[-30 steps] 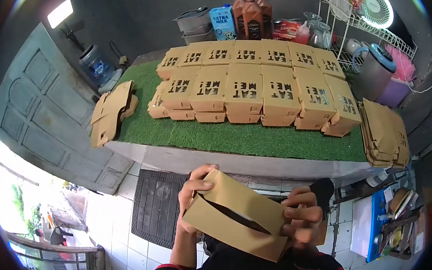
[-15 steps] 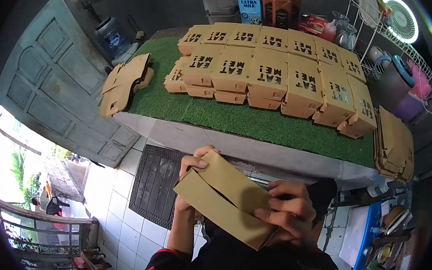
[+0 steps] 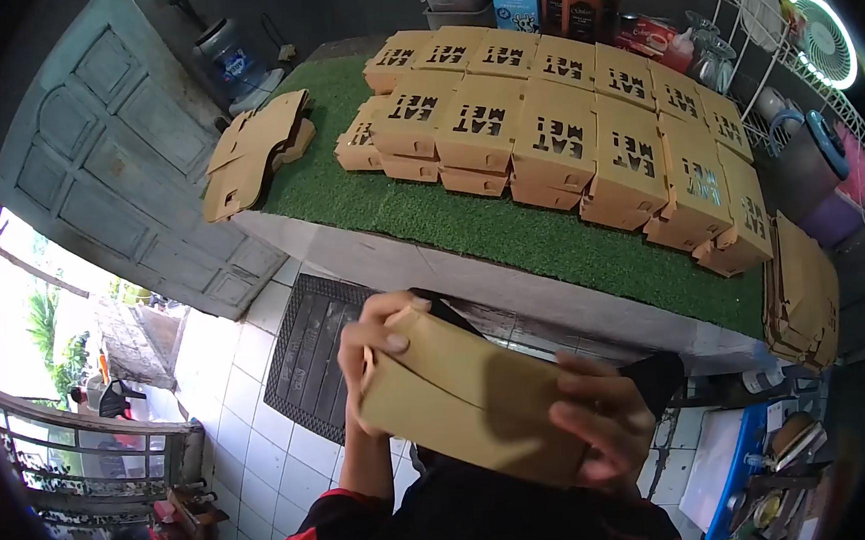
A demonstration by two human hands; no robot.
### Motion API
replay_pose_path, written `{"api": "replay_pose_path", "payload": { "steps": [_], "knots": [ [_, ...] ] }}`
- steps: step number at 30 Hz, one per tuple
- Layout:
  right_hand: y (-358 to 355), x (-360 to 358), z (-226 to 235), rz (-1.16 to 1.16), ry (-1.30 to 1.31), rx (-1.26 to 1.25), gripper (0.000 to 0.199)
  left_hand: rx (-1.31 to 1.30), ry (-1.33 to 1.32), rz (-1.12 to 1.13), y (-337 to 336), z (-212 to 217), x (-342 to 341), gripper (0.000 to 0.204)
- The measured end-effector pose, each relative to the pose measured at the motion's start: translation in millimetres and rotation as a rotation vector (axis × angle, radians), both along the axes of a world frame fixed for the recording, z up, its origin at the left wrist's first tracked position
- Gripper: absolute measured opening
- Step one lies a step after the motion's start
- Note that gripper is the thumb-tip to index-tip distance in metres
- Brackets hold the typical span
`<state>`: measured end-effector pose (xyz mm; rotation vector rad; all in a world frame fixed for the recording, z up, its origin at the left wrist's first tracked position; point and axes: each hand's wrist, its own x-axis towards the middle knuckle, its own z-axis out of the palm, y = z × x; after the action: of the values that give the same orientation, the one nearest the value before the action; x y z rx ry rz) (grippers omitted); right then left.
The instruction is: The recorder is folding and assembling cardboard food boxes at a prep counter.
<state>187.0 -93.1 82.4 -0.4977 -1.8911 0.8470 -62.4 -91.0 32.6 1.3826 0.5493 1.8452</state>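
A plain brown cardboard box [image 3: 462, 398], partly folded, is held in front of my body over the floor. A seam between two panels runs along its upward face. My left hand [image 3: 382, 334] grips the far left end, thumb on top and fingers wrapped around the edge. At the right end, my right hand [image 3: 609, 423] holds the box's edge, its fingers bent and slightly blurred. The underside of the box is hidden from view.
Rows of stacked, folded boxes [image 3: 554, 141] with black print cover the green turf-topped counter [image 3: 429, 215]. Flat cardboard blanks [image 3: 254, 152] lie at its left end, more blanks [image 3: 803, 289] at its right. A dark mat [image 3: 313, 354] lies on the tiled floor.
The box has shifted slightly to the right and tilted, and the gap between its panels has narrowed. My right fingers have lifted and spread a little; my left hand keeps its grip.
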Motion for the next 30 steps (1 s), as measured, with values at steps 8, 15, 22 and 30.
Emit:
{"api": "replay_pose_path", "payload": {
  "steps": [8,15,22,30],
  "knots": [
    [17,-19,-66,-0.425,0.443,-0.055,0.065,0.258,0.847,0.364,4,55,36,0.059],
    [20,-4,-78,-0.524,0.481,0.041,0.067,0.152,1.023,0.275,7,61,44,0.066],
    [33,10,-69,-0.383,0.432,0.101,0.06,-0.092,0.949,0.122,2,70,53,0.085],
    [38,19,-64,-0.467,0.354,0.24,0.057,-0.015,0.667,0.014,9,45,53,0.081]
  ]
}}
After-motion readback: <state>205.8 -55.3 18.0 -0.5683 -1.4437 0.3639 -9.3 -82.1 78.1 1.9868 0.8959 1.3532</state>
